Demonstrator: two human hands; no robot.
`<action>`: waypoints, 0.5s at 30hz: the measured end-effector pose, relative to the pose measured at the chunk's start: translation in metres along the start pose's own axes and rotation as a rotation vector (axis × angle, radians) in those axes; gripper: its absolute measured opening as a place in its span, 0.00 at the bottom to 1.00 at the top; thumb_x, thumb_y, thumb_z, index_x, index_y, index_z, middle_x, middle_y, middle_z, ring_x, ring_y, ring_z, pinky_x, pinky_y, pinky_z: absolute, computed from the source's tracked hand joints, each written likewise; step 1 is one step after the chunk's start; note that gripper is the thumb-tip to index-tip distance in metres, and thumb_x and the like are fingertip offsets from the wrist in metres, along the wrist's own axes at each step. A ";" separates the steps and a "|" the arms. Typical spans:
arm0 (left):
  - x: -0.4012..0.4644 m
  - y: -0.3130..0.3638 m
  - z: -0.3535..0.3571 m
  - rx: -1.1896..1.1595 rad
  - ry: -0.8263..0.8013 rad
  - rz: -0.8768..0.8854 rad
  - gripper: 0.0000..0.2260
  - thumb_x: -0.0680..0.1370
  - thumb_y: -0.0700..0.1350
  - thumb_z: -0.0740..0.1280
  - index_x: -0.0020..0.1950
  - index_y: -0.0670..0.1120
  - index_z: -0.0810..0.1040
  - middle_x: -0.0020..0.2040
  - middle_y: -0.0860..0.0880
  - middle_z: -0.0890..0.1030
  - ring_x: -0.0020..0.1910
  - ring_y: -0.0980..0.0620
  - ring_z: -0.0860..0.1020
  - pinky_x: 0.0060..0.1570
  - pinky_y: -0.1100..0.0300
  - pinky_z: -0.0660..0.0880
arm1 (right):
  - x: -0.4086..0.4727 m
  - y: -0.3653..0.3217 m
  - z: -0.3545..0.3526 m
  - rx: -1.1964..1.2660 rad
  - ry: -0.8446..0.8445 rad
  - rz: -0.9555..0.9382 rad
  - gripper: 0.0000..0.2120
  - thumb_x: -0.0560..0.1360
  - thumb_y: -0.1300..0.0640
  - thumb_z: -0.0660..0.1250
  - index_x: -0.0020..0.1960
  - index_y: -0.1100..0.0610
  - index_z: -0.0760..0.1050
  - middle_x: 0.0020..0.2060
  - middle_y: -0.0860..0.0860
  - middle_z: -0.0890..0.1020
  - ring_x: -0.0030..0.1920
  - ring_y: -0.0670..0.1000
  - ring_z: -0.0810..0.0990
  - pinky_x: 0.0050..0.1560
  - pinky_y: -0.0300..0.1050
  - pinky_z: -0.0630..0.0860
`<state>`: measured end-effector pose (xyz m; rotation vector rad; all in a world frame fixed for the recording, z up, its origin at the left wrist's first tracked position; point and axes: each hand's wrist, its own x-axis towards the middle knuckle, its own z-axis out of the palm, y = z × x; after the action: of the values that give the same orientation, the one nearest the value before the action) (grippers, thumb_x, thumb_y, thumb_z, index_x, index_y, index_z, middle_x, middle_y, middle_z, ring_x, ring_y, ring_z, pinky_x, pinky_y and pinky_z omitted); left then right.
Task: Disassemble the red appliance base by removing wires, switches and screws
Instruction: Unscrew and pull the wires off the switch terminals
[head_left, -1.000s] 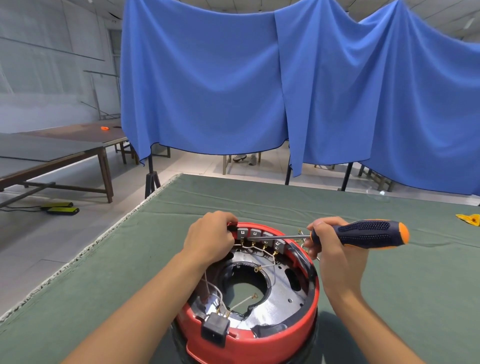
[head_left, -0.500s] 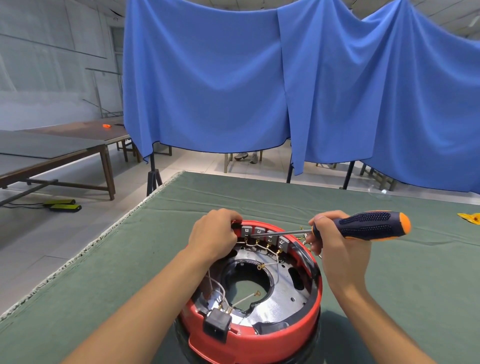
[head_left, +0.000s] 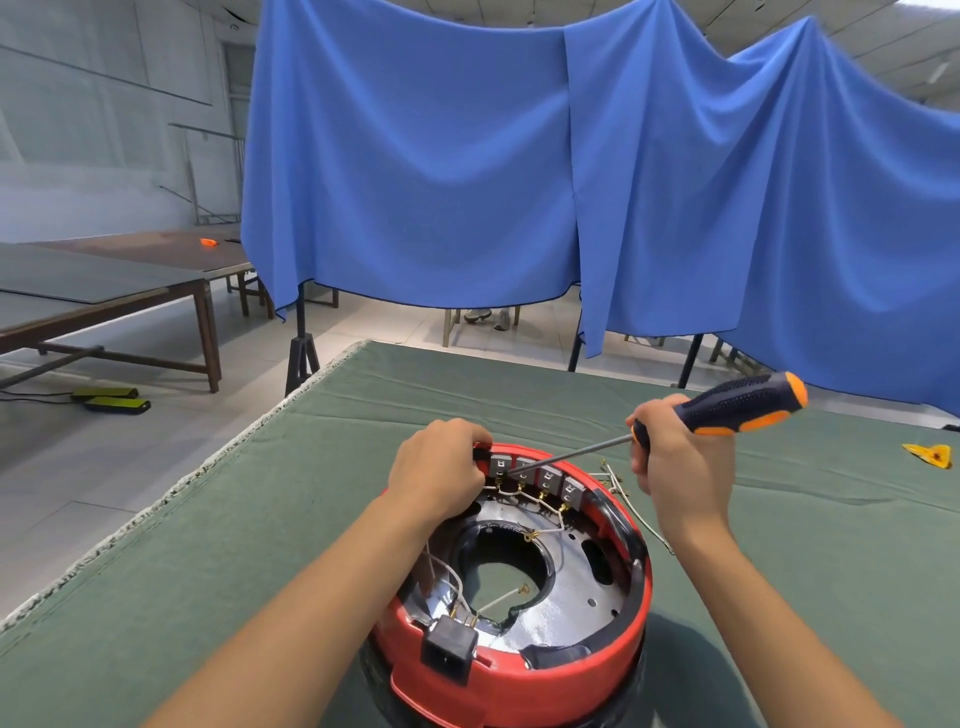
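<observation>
The red appliance base (head_left: 571, 675) lies upside down on the green table cloth, its silver inner plate (head_left: 582, 597) and white wires (head_left: 540, 501) exposed. A row of grey switches (head_left: 545, 475) lines its far rim. My left hand (head_left: 441, 470) grips that far rim at the leftmost switch. My right hand (head_left: 675, 462) holds a black and orange screwdriver (head_left: 737, 402), whose metal tip reaches the switch row. Loose wires (head_left: 618, 483) with brass terminals hang beside my right hand. A black power socket (head_left: 449, 652) sits at the near rim.
The green cloth table (head_left: 260, 519) ends at a frayed left edge. A yellow object (head_left: 930, 456) lies at the far right. Blue curtains (head_left: 467, 171) hang behind the table. Brown tables (head_left: 104, 291) stand at the left, and black and yellow objects (head_left: 111, 400) lie on the floor.
My right hand has tilted the screwdriver handle upward, so the shaft now slopes down to the switch row. My left hand stays on the far rim.
</observation>
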<state>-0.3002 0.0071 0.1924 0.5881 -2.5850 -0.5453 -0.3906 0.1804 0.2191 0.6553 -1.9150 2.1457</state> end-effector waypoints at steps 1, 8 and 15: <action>0.000 -0.001 0.000 0.000 0.003 -0.001 0.18 0.72 0.38 0.62 0.58 0.52 0.81 0.53 0.49 0.83 0.53 0.45 0.78 0.50 0.53 0.75 | 0.006 -0.001 0.003 -0.021 0.008 0.005 0.09 0.69 0.63 0.64 0.31 0.62 0.70 0.21 0.54 0.68 0.21 0.48 0.65 0.21 0.36 0.62; 0.000 -0.002 0.001 -0.011 0.005 0.003 0.17 0.71 0.37 0.62 0.54 0.51 0.82 0.50 0.49 0.83 0.50 0.45 0.79 0.48 0.53 0.76 | 0.041 -0.005 0.023 -0.101 0.094 0.076 0.06 0.68 0.60 0.63 0.34 0.60 0.71 0.20 0.49 0.69 0.18 0.46 0.65 0.19 0.33 0.61; 0.001 -0.003 0.004 -0.006 0.004 0.013 0.16 0.72 0.38 0.62 0.55 0.51 0.81 0.51 0.49 0.83 0.50 0.45 0.79 0.48 0.53 0.75 | 0.048 -0.006 0.026 -0.059 0.121 0.135 0.09 0.67 0.61 0.63 0.29 0.58 0.69 0.21 0.47 0.72 0.18 0.45 0.66 0.19 0.35 0.61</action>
<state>-0.3021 0.0047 0.1884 0.5687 -2.5810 -0.5471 -0.4251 0.1491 0.2470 0.3859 -2.0008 2.1424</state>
